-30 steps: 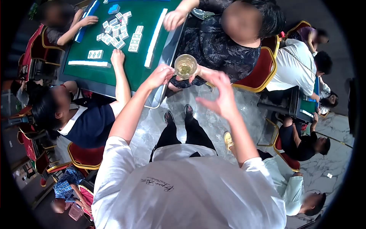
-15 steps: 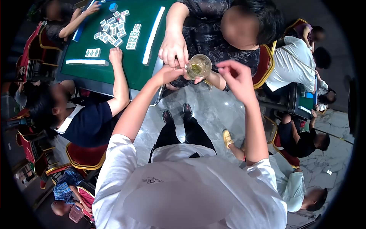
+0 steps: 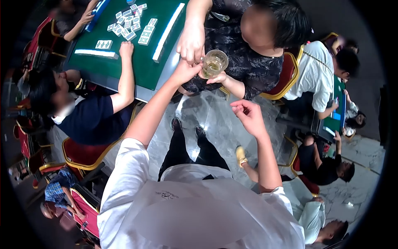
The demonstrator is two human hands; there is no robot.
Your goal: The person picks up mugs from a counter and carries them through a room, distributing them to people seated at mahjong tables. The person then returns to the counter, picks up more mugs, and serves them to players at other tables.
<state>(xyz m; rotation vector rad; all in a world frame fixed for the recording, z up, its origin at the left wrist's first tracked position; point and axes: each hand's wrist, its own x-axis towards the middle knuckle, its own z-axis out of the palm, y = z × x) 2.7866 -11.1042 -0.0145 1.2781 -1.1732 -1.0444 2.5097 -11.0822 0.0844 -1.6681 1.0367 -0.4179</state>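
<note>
A clear cup (image 3: 216, 62) with pale liquid and green leaves in it is between me and a seated person in a dark patterned top. My left hand (image 3: 186, 72) pinches the cup's left side, fingers closed. The seated person's one hand (image 3: 192, 46) touches the same side from above, and their other hand (image 3: 218, 78) supports the cup from below. My right hand (image 3: 248, 117) hangs apart from the cup, to its lower right, fingers curled and nothing visible in them.
A green mahjong table (image 3: 145, 79) at upper left bears loose tiles (image 3: 128, 23) and long white tile rows (image 3: 168, 31). A person in navy (image 3: 89, 118) sits beside it. Red chairs (image 3: 85, 154) stand around; a yellow shoe (image 3: 241, 156) rests on the floor at right.
My right hand has drawn back from the cup, downward. The cup has moved slightly up, still touched by my left hand, and the seated person's lower hand shows more beneath it.
</note>
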